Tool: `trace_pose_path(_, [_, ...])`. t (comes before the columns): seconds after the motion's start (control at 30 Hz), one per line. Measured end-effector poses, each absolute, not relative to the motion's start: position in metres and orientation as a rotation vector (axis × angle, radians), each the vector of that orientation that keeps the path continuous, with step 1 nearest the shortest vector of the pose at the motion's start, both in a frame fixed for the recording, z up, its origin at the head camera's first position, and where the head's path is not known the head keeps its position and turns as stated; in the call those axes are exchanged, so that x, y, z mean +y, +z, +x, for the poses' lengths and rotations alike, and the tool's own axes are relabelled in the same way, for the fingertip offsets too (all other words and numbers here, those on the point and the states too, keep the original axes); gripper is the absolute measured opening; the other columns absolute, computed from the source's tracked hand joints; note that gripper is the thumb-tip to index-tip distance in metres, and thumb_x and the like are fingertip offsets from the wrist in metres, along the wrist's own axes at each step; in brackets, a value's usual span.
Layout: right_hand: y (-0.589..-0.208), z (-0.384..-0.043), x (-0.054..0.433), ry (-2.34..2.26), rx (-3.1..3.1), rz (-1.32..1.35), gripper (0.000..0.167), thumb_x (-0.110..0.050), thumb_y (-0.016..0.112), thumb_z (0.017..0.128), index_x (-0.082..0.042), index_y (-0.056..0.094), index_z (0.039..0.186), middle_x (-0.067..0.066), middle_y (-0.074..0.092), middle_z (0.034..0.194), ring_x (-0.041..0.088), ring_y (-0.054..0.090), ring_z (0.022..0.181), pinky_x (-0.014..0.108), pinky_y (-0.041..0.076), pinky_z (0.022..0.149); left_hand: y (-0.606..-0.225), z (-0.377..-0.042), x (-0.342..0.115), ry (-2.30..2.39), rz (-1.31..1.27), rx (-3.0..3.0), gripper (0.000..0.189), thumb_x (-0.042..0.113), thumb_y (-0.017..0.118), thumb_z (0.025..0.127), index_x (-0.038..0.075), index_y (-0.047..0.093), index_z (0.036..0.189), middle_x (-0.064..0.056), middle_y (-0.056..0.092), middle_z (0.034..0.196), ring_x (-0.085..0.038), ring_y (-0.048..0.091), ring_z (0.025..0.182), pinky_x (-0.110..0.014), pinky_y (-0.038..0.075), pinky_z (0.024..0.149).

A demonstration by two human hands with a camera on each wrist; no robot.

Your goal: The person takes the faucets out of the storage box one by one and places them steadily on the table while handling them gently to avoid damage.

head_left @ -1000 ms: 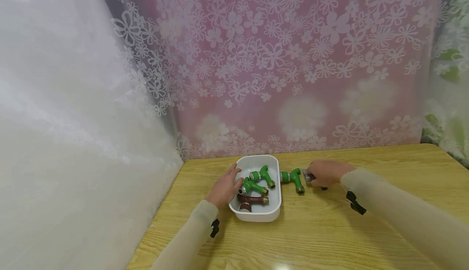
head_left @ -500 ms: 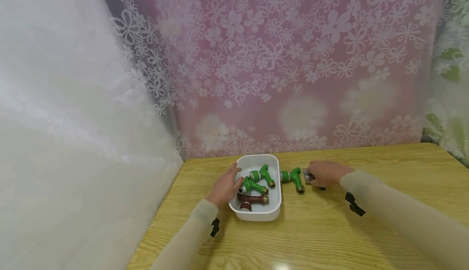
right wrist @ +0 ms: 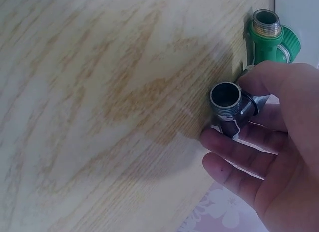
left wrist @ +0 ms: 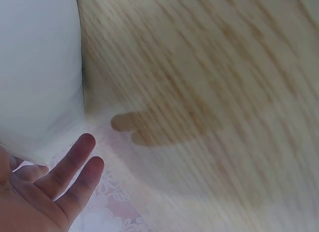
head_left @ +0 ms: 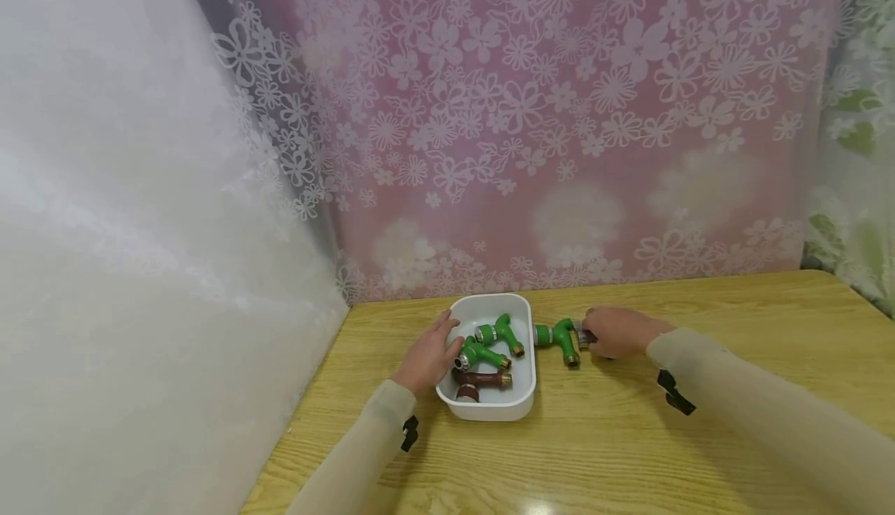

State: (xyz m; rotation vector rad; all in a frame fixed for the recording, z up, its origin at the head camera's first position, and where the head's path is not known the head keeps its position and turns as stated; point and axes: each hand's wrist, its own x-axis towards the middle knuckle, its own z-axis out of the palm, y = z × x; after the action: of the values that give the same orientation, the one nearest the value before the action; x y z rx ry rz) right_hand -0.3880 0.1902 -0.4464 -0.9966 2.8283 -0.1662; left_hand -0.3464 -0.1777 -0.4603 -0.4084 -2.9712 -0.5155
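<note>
My right hand (head_left: pixel 618 332) grips a dark tap (right wrist: pixel 234 110) between thumb and fingers, low over the table; its threaded mouth faces the right wrist camera. Just left of it, a green tap (head_left: pixel 562 336) with a brass threaded end lies against the outside of a white plastic tub (head_left: pixel 520 410). At the tub's left rim is my left hand (head_left: pixel 426 360), its fingers fairly straight along the outer wall in the left wrist view. Inside the tub lie a green tap (head_left: pixel 502 334), a second green tap (head_left: pixel 482 355) and a brown-red tap (head_left: pixel 485 380).
The wooden table (head_left: pixel 629 437) reaches back to a pink flowered curtain (head_left: pixel 489 150). A white sheet (head_left: pixel 140 266) hangs along its left edge. Black wrist cameras sit on both sleeves.
My right hand has shifted slightly left with the dark tap, closing the gap to the green tap beside the tub. The left hand and the tub have hardly moved.
</note>
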Motion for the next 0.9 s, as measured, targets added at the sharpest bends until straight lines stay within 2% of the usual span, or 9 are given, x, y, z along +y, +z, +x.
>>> trace_pose_path(0.27, [-0.4486,-0.3877,0.1885,-0.169,2.853,-1.028,0.012,-0.02,0.065,0.097,-0.012,0.065,0.088,0.0,0.056,0.086,0.014,0.043,0.066,0.033,0.035,0.06,-0.4592,-0.3461,-0.1771,-0.508,-0.4,-2.977,0.05,0.039,0.044,0.107,0.012,0.048,0.149,-0.005,0.024,0.168,-0.032,0.042,0.144,-0.051,0.041,0.114])
trace_pose_path(0.43, [-0.4513,-0.3874,0.1885,-0.142,2.872,-1.037,0.013,-0.023,0.065,0.097,-0.01,0.068,0.094,0.003,0.061,0.092,0.013,0.043,0.066,0.033,0.036,0.06,-0.4595,-0.3463,-0.178,-0.517,-0.408,-2.973,0.049,0.038,0.044,0.107,0.011,0.048,0.148,-0.008,0.025,0.167,-0.031,0.042,0.145,-0.05,0.041,0.115])
trace_pose_path(0.6, [-0.4543,-0.3874,0.188,-0.122,2.881,-1.022,0.014,-0.023,0.065,0.096,-0.009,0.068,0.096,0.005,0.062,0.095,0.013,0.043,0.065,0.033,0.035,0.059,-0.4595,-0.3453,-0.1776,-0.525,-0.388,-2.985,0.05,0.04,0.044,0.107,0.013,0.048,0.149,-0.004,0.023,0.168,-0.031,0.04,0.146,-0.05,0.039,0.116])
trace_pose_path(0.73, [-0.4532,-0.3841,0.1888,-0.13,2.881,-1.012,0.018,-0.023,0.067,0.096,-0.007,0.069,0.102,0.011,0.065,0.104,0.014,0.043,0.065,0.033,0.036,0.059,-0.4601,-0.3449,-0.1772,-0.526,-0.378,-2.992,0.049,0.04,0.044,0.108,0.013,0.049,0.148,-0.003,0.022,0.168,-0.031,0.04,0.146,-0.05,0.039,0.116])
trace_pose_path(0.9, [-0.4532,-0.3824,0.1881,-0.13,2.883,-0.974,0.03,-0.023,0.068,0.095,-0.002,0.069,0.115,0.021,0.065,0.122,0.014,0.05,0.07,0.036,0.039,0.062,-0.461,-0.3456,-0.1776,-0.52,-0.38,-2.992,0.049,0.04,0.044,0.108,0.012,0.05,0.147,-0.004,0.023,0.168,-0.031,0.039,0.146,-0.05,0.039,0.116])
